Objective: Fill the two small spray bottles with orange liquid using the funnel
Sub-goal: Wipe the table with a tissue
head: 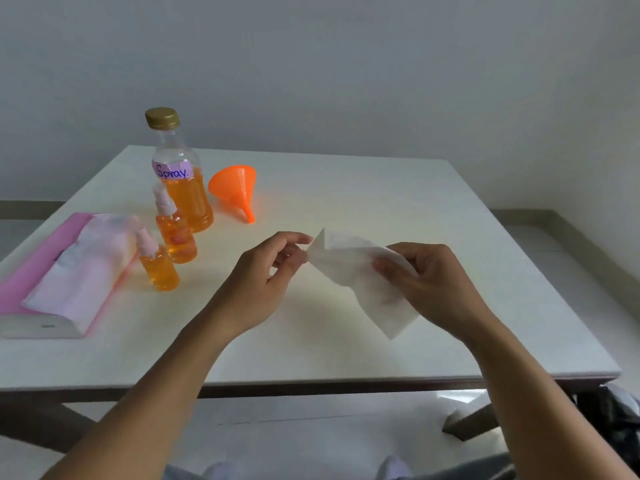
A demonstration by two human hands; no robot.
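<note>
Two small spray bottles stand at the table's left, both holding orange liquid with their pump caps on: the nearer one [157,263] and the farther one [175,228]. Behind them stands a large capped bottle [181,174] labelled "Spray", partly full of orange liquid. An orange funnel [237,192] lies on its side to the right of it. Above the table's middle, my left hand [268,282] pinches one corner of a white tissue [360,275], and my right hand [434,284] grips its other side.
A pink tissue pack [72,271] lies at the left edge of the white table [346,188]. The table's front edge runs just below my forearms. A wall stands behind, and floor shows to the right.
</note>
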